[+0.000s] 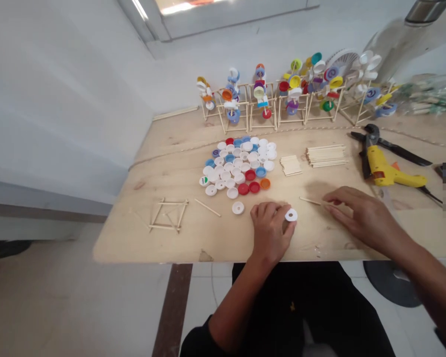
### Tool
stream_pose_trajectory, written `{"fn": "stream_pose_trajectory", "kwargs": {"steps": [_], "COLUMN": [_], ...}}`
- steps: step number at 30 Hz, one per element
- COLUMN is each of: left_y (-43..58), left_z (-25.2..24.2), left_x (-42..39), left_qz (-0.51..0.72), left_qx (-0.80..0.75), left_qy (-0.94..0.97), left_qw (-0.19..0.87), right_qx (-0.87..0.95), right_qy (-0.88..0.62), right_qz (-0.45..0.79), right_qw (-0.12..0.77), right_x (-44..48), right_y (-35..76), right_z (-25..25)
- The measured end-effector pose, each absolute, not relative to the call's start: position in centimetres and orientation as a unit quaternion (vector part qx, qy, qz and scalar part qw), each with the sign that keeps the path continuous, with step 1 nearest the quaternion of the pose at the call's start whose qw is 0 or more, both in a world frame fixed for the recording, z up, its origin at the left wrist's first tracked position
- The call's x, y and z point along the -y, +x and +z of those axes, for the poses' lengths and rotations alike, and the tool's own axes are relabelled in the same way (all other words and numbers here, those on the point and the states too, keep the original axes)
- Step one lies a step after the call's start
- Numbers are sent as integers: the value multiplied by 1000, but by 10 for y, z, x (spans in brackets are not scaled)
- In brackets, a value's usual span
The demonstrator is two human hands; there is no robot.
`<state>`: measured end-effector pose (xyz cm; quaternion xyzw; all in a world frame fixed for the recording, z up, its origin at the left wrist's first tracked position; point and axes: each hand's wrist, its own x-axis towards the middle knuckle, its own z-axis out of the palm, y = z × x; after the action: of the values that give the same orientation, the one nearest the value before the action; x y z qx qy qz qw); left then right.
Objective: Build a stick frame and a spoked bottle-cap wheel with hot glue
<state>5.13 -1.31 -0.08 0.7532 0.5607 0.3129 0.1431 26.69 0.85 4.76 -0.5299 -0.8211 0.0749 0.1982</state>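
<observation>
Near the front edge of the wooden table, my left hand (271, 228) pinches a white bottle cap (291, 214) between thumb and fingers; a dark hole shows in its middle. My right hand (357, 213) grips a thin wooden stick (309, 200) by one end, its free end pointing left toward the cap, apart from it. Left of my left hand lies a single white cap (238, 208). Beyond it spreads a cluster of bottle caps (230, 167), mostly white with some red, blue and orange. A loose stick (207, 208) lies farther left.
A square stick frame (168, 228) lies at left. Several stick stands with coloured caps (260, 99) line the back. Short sticks (290, 165) and longer sticks (326, 155) are piled behind my hands. At right lie a yellow glue gun (384, 166) and black-handled cutters (405, 151).
</observation>
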Motion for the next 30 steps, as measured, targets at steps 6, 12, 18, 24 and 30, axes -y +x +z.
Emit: {"fn": "stream_pose_trajectory", "kwargs": {"steps": [6,12,18,24,30], "left_y": [51,51,50,50,50], "left_z": [-1,0,0,2,0], "left_x": [13,12,11,11,11], "left_qz": [313,310,307,310,316], "left_qx": [-558,-558,-556,-554,-550], "left_qy": [755,755,757,757,757], "left_qw": [143,152,155,154,153], "right_qx": [806,809,807,811,825], "right_qy": [-579,-569,-518,-501,-479], "right_qz": [34,81,210,217,218], "right_qw": [118,125,189,207,206], "right_x": [-25,-26,-15,-13,-15], "right_y": [243,244,245,236,238], "right_z": [21,20,21,24,24]}}
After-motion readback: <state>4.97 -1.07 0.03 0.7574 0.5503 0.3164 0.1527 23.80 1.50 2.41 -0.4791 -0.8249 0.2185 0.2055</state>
